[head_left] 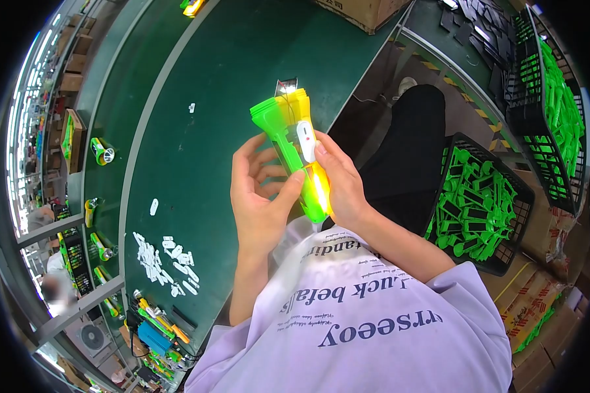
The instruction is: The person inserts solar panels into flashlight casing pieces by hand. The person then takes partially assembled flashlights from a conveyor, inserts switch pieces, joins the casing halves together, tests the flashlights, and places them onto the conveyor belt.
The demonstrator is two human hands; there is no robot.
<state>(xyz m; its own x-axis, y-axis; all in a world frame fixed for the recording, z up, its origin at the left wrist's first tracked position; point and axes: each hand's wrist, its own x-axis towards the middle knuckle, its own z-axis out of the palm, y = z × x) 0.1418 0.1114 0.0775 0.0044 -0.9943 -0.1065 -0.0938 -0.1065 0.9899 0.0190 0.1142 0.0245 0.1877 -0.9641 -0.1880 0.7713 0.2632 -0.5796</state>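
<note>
Between my two hands is a flashlight [285, 134] with a green half and a yellow half, its wide head pointing away from me. A glow shows along its lower handle. At the wide end a shiny reflector [286, 86] sits outside the shell, with a thin wire beside it. A white switch piece [305, 141] lies on the body. My left hand [261, 187] is closed on the green side, thumb pressed near the seam. My right hand [341, 180] grips the yellow side, thumb by the switch piece.
Small white switch pieces [167, 262] lie scattered on the green table [196, 144]. Tools [160, 327] are at its near left. Several flashlights [101, 150] rest along the strip beyond. Right of me, a black basket [524, 226] holds green shells; a cardboard box [370, 14] stands at the far end.
</note>
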